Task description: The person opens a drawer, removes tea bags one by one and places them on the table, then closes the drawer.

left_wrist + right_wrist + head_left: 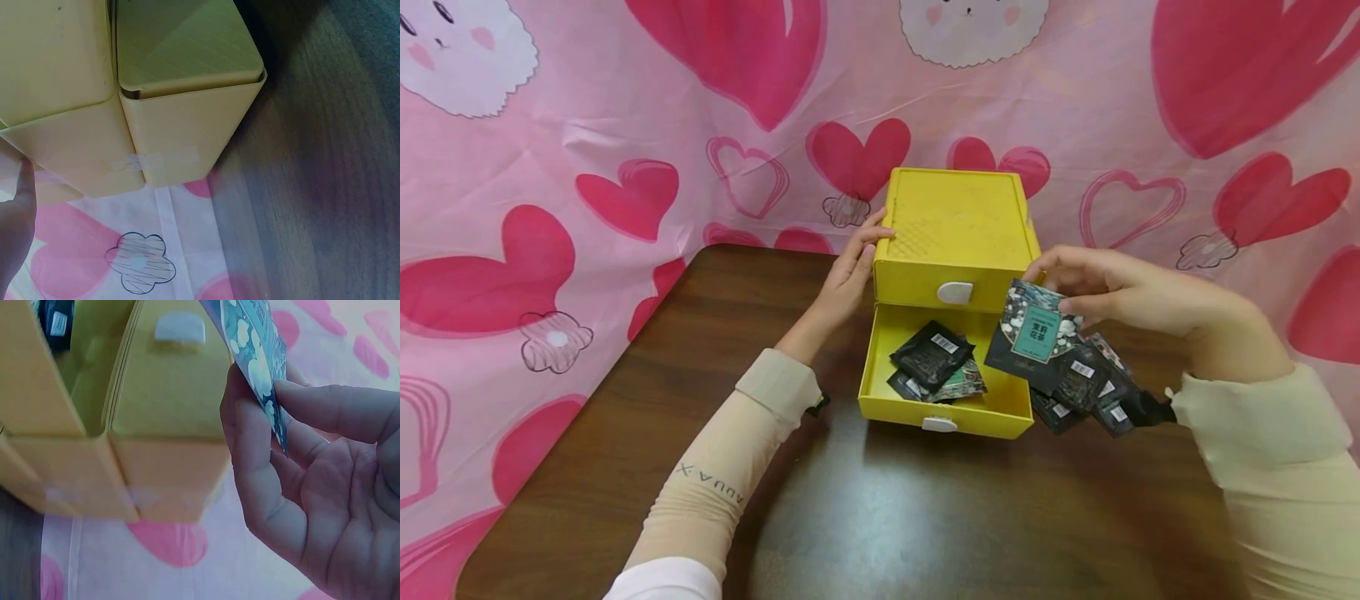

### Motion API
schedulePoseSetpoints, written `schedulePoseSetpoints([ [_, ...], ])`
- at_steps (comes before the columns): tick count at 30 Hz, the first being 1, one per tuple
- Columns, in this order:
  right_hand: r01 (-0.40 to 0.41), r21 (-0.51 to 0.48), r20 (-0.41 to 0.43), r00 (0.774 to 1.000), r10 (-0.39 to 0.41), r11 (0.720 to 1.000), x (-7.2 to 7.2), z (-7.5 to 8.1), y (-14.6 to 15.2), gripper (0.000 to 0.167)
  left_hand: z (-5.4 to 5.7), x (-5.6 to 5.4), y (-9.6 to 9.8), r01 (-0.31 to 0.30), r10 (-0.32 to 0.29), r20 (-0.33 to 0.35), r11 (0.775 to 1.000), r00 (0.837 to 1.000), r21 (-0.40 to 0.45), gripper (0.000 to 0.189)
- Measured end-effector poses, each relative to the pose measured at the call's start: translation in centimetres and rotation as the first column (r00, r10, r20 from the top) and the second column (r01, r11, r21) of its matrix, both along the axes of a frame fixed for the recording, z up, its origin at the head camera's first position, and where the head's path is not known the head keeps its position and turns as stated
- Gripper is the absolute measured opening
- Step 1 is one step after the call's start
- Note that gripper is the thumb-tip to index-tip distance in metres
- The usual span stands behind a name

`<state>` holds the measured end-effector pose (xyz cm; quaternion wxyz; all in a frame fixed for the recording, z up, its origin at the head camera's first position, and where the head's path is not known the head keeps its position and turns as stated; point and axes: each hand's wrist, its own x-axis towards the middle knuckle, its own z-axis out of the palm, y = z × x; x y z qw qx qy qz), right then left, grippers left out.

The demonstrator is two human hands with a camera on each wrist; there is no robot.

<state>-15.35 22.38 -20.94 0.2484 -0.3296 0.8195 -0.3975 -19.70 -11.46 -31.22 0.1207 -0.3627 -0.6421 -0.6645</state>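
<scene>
Brown tabletop [962,517]: drawer [981,423] holds sachets [931,358], right fingers [1075,260] pinch another sachet [1036,329], left fingers [857,245] extended.

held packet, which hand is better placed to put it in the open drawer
Probably the right hand: it pinches the packet near the open drawer, while the left hand touches the yellow box.

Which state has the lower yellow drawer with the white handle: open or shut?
Open. The lower yellow drawer juts out past the upper yellow drawer, with flat dark sachets visible inside.
</scene>
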Motion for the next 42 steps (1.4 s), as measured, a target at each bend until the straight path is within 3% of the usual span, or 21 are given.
schedulePoseSetpoints([
  [4, 0.041, 0.032, -0.085, 0.996, -0.038, 0.999, 0.2, -0.6, 1.8, 0.037, 0.0, 0.0, 0.0, 0.003, -0.003, 0.004, 1.0, 1.0, -0.005, 0.027],
  [10, 0.042, 0.009, -0.128, 0.991, -0.04, 0.999, 0.1, -2.0, 4.5, 0.037, -0.4, -0.4, 0.0, 0.002, -0.002, -0.006, 1.0, 1.0, -0.004, 0.028],
  [12, 0.022, -0.024, -0.121, 0.992, -0.025, 0.999, -0.1, -2.8, 5.3, 0.038, -0.5, -0.4, 0.0, 0.005, -0.005, -0.011, 1.0, 1.0, 0.003, 0.027],
  [16, 0.022, -0.096, -0.031, 0.999, -0.025, 0.995, -0.2, -4.5, 6.8, 0.036, -0.2, -0.1, 0.1, 0.005, -0.005, -0.017, 1.0, 1.0, 0.009, 0.027],
  [20, 0.063, -0.135, -0.003, 0.998, -0.064, 0.989, -0.3, -6.6, 7.9, 0.033, -0.1, -0.1, 0.1, 0.009, -0.009, -0.023, 1.0, 1.0, 0.011, 0.027],
  [24, 0.166, -0.08, -0.032, 0.985, -0.169, 0.983, -0.1, -8.8, 8.4, 0.029, -0.2, -0.1, 0.1, 0.002, -0.001, -0.03, 1.0, 1.0, 0.019, 0.027],
  [30, 0.35, 0.017, 0.053, 0.935, -0.35, 0.937, 0.4, -11.9, 8.6, 0.029, -0.3, -0.1, 0.2, -0.004, 0.005, -0.036, 1.0, 0.999, 0.017, 0.027],
  [34, 0.395, 0.05, 0.051, 0.916, -0.397, 0.917, 0.4, -13.3, 8.7, 0.028, -0.2, 0.0, 0.1, -0.009, 0.009, -0.029, 1.0, 1.0, 0.005, 0.027],
  [42, 0.421, 0.12, -0.079, 0.907, -0.414, 0.899, 0.2, -14.8, 8.1, 0.028, -0.2, 0.0, -0.1, -0.01, 0.01, -0.007, 1.0, 1.0, -0.008, 0.028],
])
